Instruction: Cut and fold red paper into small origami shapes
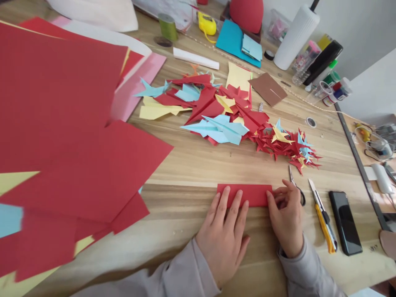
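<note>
A folded strip of red paper (255,197) lies flat on the wooden table in front of me. My left hand (224,231) rests on its left part with fingers stretched out and spread. At the strip's right end, my right hand (286,210) pinches the edge between thumb and fingers; its other fingers are curled. Just beyond the right hand are scissors (302,196), partly hidden by it. Farther right lie a yellow utility knife (324,229) and a black phone (345,222).
Large red paper sheets (62,103) cover the left side. Folded paper planes (221,128) and a pile of small red, blue and yellow folded pieces (278,142) lie ahead. A yellow tape measure (206,24), a white cylinder (295,37) and small jars (332,78) stand along the back.
</note>
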The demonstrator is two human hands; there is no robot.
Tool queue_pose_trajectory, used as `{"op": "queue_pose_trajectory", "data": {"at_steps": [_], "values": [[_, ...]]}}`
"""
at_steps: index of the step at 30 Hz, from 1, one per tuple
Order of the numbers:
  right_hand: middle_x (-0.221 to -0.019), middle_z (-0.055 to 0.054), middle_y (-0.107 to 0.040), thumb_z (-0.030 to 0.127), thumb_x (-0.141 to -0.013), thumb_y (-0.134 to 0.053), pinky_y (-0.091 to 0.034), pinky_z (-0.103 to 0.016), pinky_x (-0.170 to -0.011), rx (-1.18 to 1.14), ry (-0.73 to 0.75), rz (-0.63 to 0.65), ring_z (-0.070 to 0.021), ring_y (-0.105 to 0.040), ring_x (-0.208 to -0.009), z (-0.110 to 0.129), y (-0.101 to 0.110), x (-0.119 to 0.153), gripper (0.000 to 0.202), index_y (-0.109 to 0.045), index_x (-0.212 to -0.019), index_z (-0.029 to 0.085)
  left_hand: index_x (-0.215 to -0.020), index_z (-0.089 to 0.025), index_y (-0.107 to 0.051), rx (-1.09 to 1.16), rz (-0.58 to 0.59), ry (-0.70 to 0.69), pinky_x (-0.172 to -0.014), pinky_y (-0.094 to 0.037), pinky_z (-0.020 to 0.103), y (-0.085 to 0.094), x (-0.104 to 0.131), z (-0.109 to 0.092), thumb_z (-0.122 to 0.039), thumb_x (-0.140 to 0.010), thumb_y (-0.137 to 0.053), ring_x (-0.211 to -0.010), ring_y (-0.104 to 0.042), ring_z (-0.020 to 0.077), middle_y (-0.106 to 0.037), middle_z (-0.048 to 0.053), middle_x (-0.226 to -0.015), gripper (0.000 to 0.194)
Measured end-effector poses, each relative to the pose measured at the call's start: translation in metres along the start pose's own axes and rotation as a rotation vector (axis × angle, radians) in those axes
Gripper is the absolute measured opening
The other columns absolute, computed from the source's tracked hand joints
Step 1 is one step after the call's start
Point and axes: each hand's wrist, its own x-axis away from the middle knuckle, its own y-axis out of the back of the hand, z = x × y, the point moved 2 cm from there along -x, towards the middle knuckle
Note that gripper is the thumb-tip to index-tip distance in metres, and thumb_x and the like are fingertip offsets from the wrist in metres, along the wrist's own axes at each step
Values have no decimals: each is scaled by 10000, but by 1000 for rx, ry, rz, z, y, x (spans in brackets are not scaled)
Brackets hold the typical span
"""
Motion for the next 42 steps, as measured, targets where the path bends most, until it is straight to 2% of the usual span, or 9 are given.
{"op": "queue_pose_trajectory", "data": {"at_steps": [6, 13, 20, 24, 27, 31, 36, 42], "values": [[-813, -9, -601, 316, -840, -568, -499, -243, -516, 38, 16, 2, -102, -554, -539, 1, 1, 0, 320, -461, -1117, 198, -1338, -118, -491, 0, -37, -28, -1118, -186, 531, -3, 1, 2, -507, -817, -513, -1398, -150, 406, -374, 165, -1462, 651], [-825, -21, -604, 327, -839, -567, -499, -255, -541, 68, -4, 22, -103, -551, -551, 0, 1, 0, 280, -497, -1071, 187, -1332, -132, -503, 3, 24, 14, -1117, -190, 532, 3, -2, 0, -509, -822, -512, -1392, -173, 406, -376, 154, -1463, 635], [-804, -31, -628, 283, -829, -564, -494, -248, -535, -12, -62, 66, -120, -589, -598, 3, 5, -1, 213, -525, -1014, 186, -1341, -137, -493, 6, 33, 24, -1104, -195, 548, 1, -2, 0, -514, -836, -484, -1387, -181, 411, -362, 145, -1473, 630], [-806, -35, -639, 284, -835, -558, -500, -255, -547, -38, -88, 75, -125, -602, -606, 0, 6, -2, 188, -540, -994, 185, -1343, -136, -489, 7, -10, -9, -1101, -193, 541, -4, 0, 3, -526, -836, -472, -1386, -182, 413, -363, 153, -1471, 640], [-795, -32, -637, 278, -837, -560, -500, -264, -567, -10, -68, 92, -129, -599, -613, -1, 6, -3, 143, -564, -947, 186, -1348, -123, -481, 7, -43, -39, -1097, -189, 542, -6, 1, 6, -531, -836, -461, -1382, -182, 424, -364, 165, -1467, 654], [-756, -27, -619, 256, -845, -552, -486, -263, -556, 22, -5, 100, -135, -582, -609, 1, 8, -4, 86, -599, -875, 191, -1357, -126, -468, -5, -31, -33, -1091, -198, 546, -7, 1, 6, -537, -829, -467, -1384, -174, 424, -350, 165, -1475, 669], [-803, -46, -624, 235, -856, -538, -488, -265, -580, 26, 59, 102, -151, -597, -687, 5, 9, -5, 114, -629, -802, 194, -1362, -134, -463, -5, -27, -33, -1093, -196, 538, -7, 1, 5, -535, -834, -461, -1382, -186, 418, -349, 161, -1477, 663], [-801, -46, -623, 236, -852, -545, -487, -269, -574, 30, 61, 102, -149, -586, -673, 7, 9, -5, 115, -639, -800, 196, -1362, -118, -460, -11, -45, -52, -1089, -196, 546, -7, 1, 6, -525, -826, -477, -1384, -172, 426, -353, 174, -1471, 673]]}}
